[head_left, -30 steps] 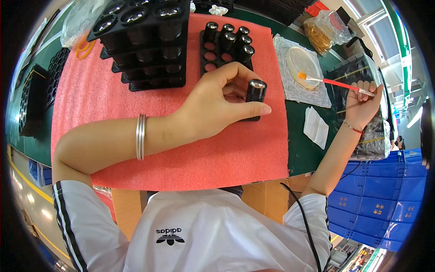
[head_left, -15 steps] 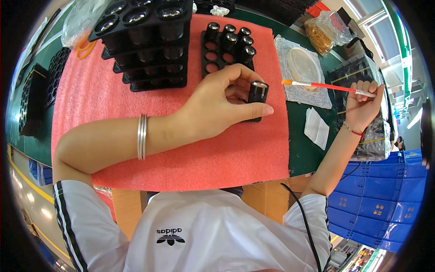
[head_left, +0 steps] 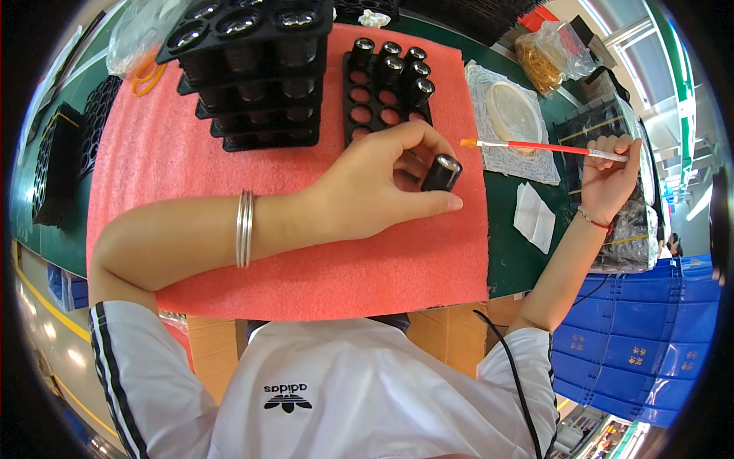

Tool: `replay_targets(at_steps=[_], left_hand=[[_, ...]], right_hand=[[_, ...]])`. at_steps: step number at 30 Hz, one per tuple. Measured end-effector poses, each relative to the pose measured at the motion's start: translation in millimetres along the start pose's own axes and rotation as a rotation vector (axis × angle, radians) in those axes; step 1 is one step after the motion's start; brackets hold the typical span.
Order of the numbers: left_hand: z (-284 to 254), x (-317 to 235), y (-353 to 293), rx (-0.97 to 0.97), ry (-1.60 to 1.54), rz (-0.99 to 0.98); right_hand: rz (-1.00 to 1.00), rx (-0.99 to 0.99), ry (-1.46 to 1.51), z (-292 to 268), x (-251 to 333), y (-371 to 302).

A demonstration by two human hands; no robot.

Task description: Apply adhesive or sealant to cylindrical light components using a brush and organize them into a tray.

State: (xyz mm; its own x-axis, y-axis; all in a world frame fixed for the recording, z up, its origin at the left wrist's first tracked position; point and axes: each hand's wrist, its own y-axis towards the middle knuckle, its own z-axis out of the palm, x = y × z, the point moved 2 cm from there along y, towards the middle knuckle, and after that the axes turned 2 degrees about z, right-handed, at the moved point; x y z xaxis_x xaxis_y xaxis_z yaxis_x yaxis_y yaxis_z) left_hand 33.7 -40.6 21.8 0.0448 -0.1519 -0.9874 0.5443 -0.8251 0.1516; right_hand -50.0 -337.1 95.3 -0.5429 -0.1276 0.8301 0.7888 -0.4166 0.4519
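My left hand (head_left: 375,180) reaches across the pink foam mat (head_left: 321,283). Its thumb and fingers are closed around a short black cylinder (head_left: 442,174) with a shiny, lens-like top, tilted to the right. Partly under that hand lies a black tray with round holes (head_left: 375,113); several similar cylinders (head_left: 391,69) stand in its far part, and pink shows through the other holes. On the right, my right hand (head_left: 610,172) grips a paintbrush (head_left: 539,145) by the end of its red handle. The orange bristles point left, in the air near the held cylinder.
Stacked black trays with large glossy round pieces (head_left: 245,84) stand at the far left of the mat. A round pale dish (head_left: 511,107) sits on a printed cloth, near a folded white paper (head_left: 534,217). Farther back are a bag of rubber bands (head_left: 544,61) and wrapped black trays (head_left: 604,122).
The cylinder in my left hand has tipped from nearly upright to leaning right. The brush has shifted slightly left, toward it.
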Motion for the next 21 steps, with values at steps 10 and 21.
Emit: replay_targets(at_steps=[10, 21], left_hand=[[3.6, -0.5, -1.0, 0.102, 0.074, 0.048], [3.2, 1.1, -2.9, 0.119, 0.156, 0.085]], right_hand=[[0.062, -0.029, -0.099, -7.9, -5.2, 1.0], [0.074, -0.039, -0.29, 1.4, -13.7, -0.5]])
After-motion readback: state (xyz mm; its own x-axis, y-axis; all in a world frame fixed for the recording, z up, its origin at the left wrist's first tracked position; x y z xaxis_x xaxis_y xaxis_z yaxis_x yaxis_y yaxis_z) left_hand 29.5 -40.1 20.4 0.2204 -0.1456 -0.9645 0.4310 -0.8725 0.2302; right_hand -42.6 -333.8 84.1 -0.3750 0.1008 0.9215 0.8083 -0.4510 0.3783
